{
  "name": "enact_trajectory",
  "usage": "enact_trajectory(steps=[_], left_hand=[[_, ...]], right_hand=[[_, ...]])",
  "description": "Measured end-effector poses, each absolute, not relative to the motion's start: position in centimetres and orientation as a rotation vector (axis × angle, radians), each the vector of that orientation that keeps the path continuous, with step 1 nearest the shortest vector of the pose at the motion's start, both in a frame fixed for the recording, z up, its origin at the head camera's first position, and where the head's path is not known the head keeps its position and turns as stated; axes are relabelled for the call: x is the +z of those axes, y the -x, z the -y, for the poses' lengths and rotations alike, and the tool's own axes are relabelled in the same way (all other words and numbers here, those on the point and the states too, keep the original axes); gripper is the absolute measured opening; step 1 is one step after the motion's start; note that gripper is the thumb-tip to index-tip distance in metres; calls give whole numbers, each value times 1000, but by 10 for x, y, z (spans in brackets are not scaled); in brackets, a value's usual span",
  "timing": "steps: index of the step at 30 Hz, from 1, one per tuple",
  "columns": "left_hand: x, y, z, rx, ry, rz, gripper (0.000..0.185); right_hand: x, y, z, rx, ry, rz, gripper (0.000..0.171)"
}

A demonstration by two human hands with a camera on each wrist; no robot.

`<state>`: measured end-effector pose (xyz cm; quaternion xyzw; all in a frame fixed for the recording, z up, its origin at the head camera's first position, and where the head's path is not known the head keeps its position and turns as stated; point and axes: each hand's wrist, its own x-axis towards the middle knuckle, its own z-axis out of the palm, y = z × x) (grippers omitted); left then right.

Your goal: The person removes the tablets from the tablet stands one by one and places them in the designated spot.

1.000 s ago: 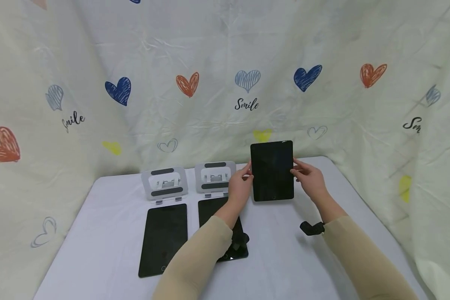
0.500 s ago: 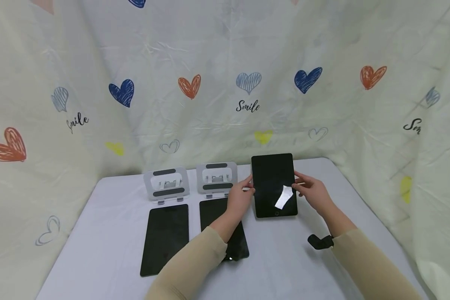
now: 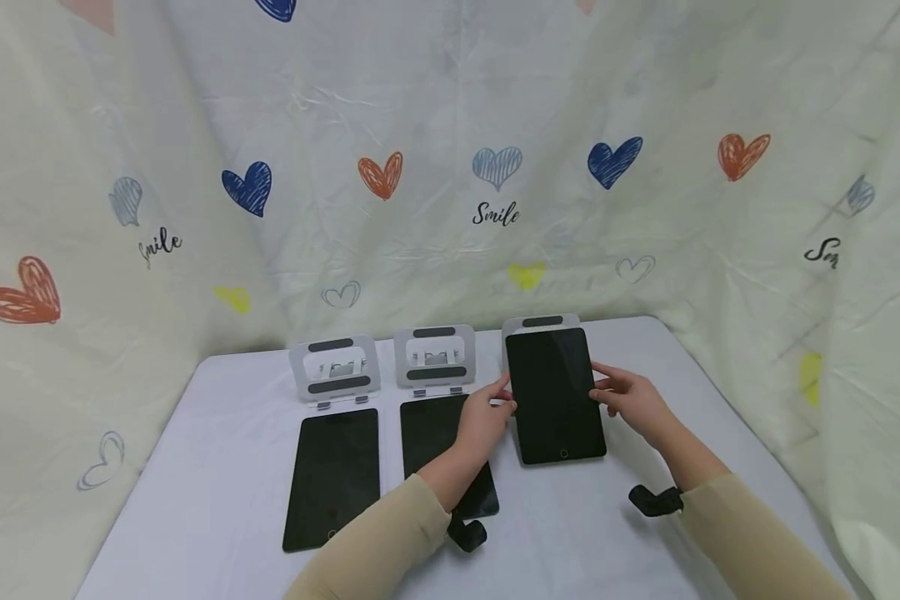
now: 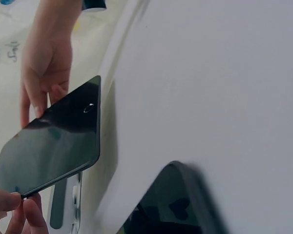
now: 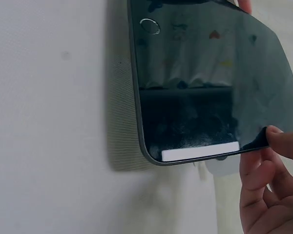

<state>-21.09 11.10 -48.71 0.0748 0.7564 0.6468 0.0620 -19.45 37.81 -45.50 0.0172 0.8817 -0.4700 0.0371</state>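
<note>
Both hands hold one black tablet (image 3: 555, 393) between them, tilted with its far edge raised over a stand (image 3: 542, 322) and its near edge low toward the surface (image 3: 217, 467). The left hand (image 3: 483, 417) pinches the tablet's left edge with thumb and fingertips (image 4: 10, 204); the right hand (image 3: 633, 400) pinches the right edge, its thumb (image 5: 283, 139) lying on the glass at the rim. In the right wrist view the tablet's near edge hangs just above the surface, casting a shadow beneath it, and its home button (image 5: 150, 26) shows at the near end.

Just left of the left hand a second tablet (image 3: 438, 442) lies flat, partly covered by the left forearm. Farther left lies a third tablet (image 3: 333, 477), also flat. Beyond each of these two stands an empty silver stand (image 3: 433, 356) and another (image 3: 335, 369), both upright and well apart from the hands. A cloth (image 3: 495, 167) printed with hearts hangs behind and at both sides. Both sleeves (image 3: 750, 542) are beige.
</note>
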Motion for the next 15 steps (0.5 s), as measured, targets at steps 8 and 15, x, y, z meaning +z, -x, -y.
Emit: enact_trajectory(steps=[8,15], left_hand=[[-497,198,-113,1859,-241,-2227,65],[-503,195,-113,1661,-278,-2280,80]], right_hand=[[-463,189,-385,-1487,-103,-2566,66],[-468,187,-389,-1515,-112,-2505,67]])
